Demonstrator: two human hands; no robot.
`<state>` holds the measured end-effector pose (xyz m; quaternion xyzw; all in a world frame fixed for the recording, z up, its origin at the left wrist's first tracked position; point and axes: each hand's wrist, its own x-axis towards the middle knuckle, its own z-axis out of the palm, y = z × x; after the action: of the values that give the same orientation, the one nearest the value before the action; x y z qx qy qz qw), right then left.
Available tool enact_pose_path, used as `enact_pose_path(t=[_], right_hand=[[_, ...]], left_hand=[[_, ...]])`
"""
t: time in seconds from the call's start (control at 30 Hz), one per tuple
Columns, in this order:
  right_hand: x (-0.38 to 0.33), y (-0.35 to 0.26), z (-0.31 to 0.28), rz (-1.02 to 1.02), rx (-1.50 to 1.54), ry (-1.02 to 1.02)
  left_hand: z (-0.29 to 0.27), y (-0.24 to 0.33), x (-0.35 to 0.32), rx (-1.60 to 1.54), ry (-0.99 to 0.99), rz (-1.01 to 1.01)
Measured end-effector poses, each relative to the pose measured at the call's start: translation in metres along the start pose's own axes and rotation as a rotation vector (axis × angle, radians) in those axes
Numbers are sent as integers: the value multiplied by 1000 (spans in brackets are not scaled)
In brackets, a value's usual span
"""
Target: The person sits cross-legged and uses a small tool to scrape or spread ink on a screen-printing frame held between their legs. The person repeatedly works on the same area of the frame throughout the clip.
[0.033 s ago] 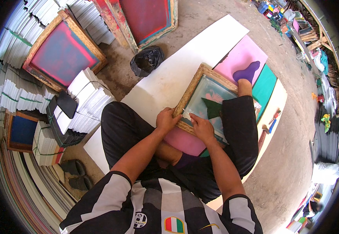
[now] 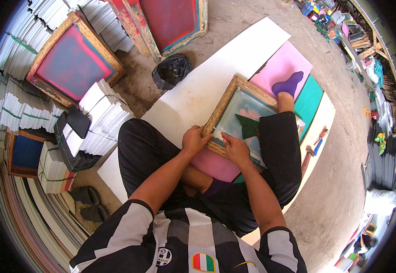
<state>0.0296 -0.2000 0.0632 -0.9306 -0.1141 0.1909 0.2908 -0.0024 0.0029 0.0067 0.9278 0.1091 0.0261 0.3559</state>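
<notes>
A wooden-framed mesh screen point(image 2: 224, 101) lies tilted between my bent legs, its far right side beside my leg. My left hand point(image 2: 194, 140) is closed on the near left edge of the frame, thumb and fingers at the wood. Close by, my right hand point(image 2: 237, 149) pinches a thin, pale stick-like tool point(image 2: 217, 130), its tip at the inner edge of the frame. Its exact kind is too small to make out. On the bluish mesh show a pale pink patch point(image 2: 250, 112) and a dark green pointed piece point(image 2: 248, 126).
White, pink point(image 2: 282, 63) and green point(image 2: 308, 102) sheets lie under me. A red-handled tool point(image 2: 323, 134), a blue-handled tool point(image 2: 318, 147) and a hammer point(image 2: 307, 157) rest at right. A black bag point(image 2: 172, 72), stained screens point(image 2: 75, 63) and sheet stacks point(image 2: 102, 111) stand left.
</notes>
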Motion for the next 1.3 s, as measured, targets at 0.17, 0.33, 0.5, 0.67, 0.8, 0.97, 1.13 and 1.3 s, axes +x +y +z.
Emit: enact_pose_path(t=[0.17, 0.33, 0.5, 0.67, 0.8, 0.97, 1.13, 1.3], right_hand=[[2, 1, 0, -9, -39, -27], [0, -30, -18, 6, -304, -109], [8, -4, 0, -37, -104, -103], [14, 2, -3, -53, -60, -175], [19, 34, 16, -74, 133, -108], [24, 45, 18, -148, 300, -136], [18, 23, 4, -66, 73, -179], [33, 58, 20, -52, 565, -253]], left_hand=[[1, -2, 2, 6, -25, 4], [5, -7, 1, -13, 9, 55], [7, -2, 5, 111, -79, 14], [6, -9, 1, 75, 1, 55], [4, -3, 5, 58, -62, 41], [2, -5, 4, 80, -87, 37], [2, -6, 4, 73, -68, 50], [1, -2, 3, 38, -77, 40]])
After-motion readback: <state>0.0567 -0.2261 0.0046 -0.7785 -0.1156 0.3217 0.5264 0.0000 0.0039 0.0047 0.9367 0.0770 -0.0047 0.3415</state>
